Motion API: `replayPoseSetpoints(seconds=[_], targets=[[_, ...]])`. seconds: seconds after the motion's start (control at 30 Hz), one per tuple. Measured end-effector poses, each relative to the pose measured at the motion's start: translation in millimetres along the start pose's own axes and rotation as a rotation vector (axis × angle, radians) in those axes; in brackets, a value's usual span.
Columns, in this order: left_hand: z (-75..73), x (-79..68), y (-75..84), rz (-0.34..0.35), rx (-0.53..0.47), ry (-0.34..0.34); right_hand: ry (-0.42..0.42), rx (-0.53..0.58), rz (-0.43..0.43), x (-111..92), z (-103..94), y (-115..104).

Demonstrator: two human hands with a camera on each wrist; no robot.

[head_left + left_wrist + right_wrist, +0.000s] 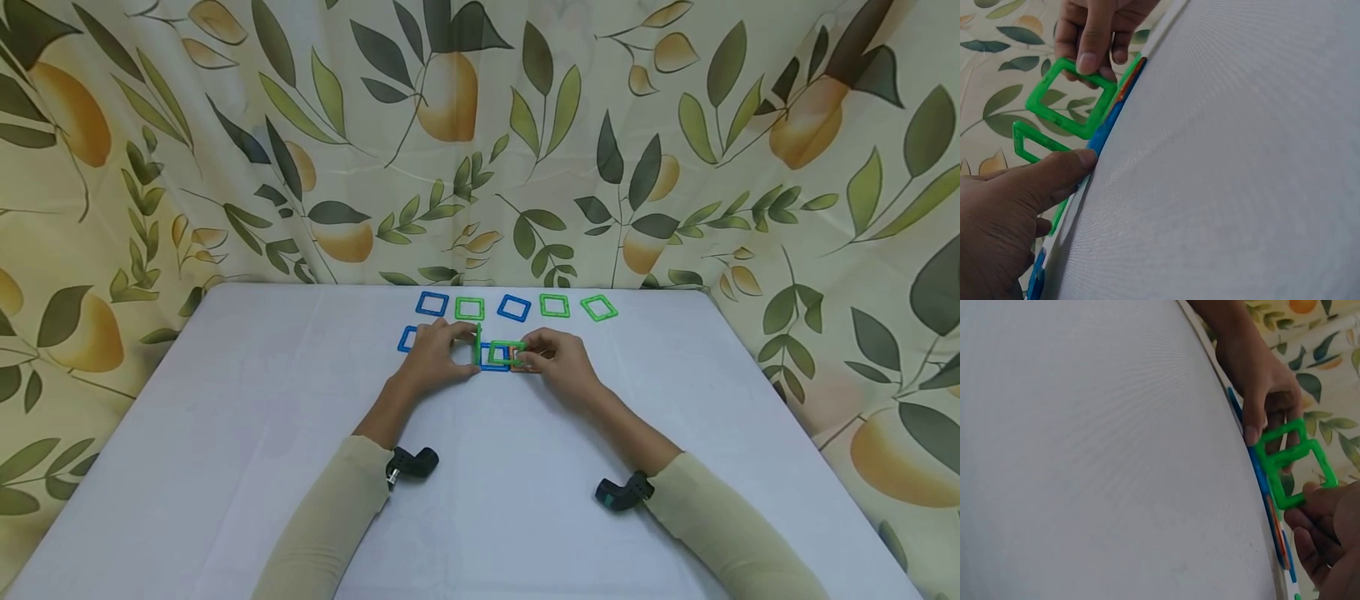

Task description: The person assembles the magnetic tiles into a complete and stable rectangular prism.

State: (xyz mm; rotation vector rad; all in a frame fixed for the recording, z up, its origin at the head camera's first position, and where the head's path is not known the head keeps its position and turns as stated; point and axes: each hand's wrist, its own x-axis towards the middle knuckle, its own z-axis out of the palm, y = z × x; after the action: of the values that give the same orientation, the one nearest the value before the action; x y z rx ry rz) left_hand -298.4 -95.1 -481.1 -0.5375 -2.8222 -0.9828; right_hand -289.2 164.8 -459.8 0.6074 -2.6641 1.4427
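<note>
My left hand [433,354] holds a green square frame [478,346] on edge, fingers at its top and thumb low down. A blue square frame [495,368] lies flat on the table beside that upright piece. Next to it on the right lies an orange square frame [527,371], partly hidden by my right hand [561,362]. That hand pinches a second green square frame [1063,123] by one edge, tilted above the blue piece. In the right wrist view, the two green frames overlap, so I cannot tell whether they touch.
Along the table's back lie a blue frame [420,302], a green frame [470,318], another blue frame [513,317] and two more green frames, one [555,315] left of the other [606,317]. Another blue frame [402,339] is half hidden behind my left hand. A patterned curtain [480,183] hangs behind.
</note>
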Motion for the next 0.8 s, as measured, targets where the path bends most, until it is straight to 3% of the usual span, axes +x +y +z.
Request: replayPoseSetpoints(seconds=[0.5, 0.8], targets=[[-0.8, -0.1, 0.8, -0.004, -0.009, -0.013, -0.053, 0.094, 0.005, 0.1, 7.8, -1.6], [-1.0, -0.2, 0.4, -0.004, -0.004, -0.01, -0.052, 0.083, -0.021, 2.2, 11.6, 1.2]])
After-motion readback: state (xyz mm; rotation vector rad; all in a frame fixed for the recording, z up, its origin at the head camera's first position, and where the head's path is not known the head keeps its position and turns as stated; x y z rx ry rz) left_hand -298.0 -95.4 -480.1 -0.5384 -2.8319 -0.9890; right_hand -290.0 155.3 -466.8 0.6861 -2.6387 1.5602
